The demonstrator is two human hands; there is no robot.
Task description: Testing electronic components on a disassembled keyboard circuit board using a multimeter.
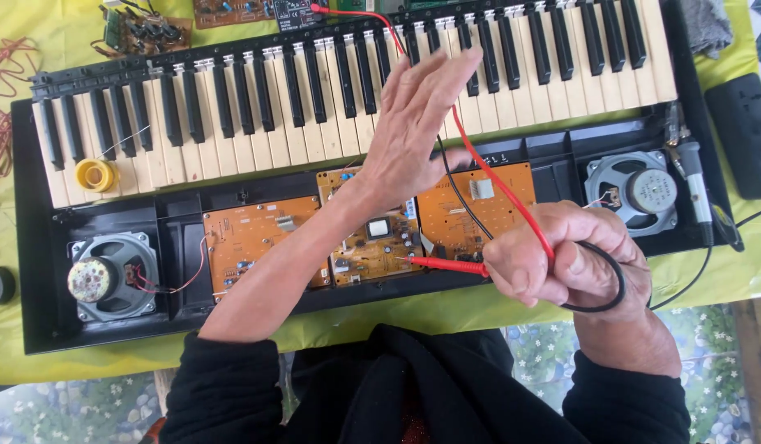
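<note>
Your right hand (pixel 561 255) is clenched around the red test probe (pixel 442 263) and a loop of black lead (pixel 615 279), with the probe's tip resting low on the middle circuit board (pixel 372 242), just left of the fist. Hold that tip steady on one point; the parts there stand close together, so a slip could bridge two of them. Bracing the heel of the hand on the black keyboard case (pixel 35 247) would likely help.

Your left hand (pixel 409 136) is released, fingers spread flat, hovering over the keys (pixel 257 107) at the upper centre of the frame and grasping nothing. The red lead (pixel 500 185) runs under it towards the top edge; keep that hand from dragging it, since a tug would probably shift the probe.

The soldering iron (pixel 693 185) lies beside the right speaker (pixel 635 191), near your right wrist. I can't tell whether it's hot, so mind it.
</note>
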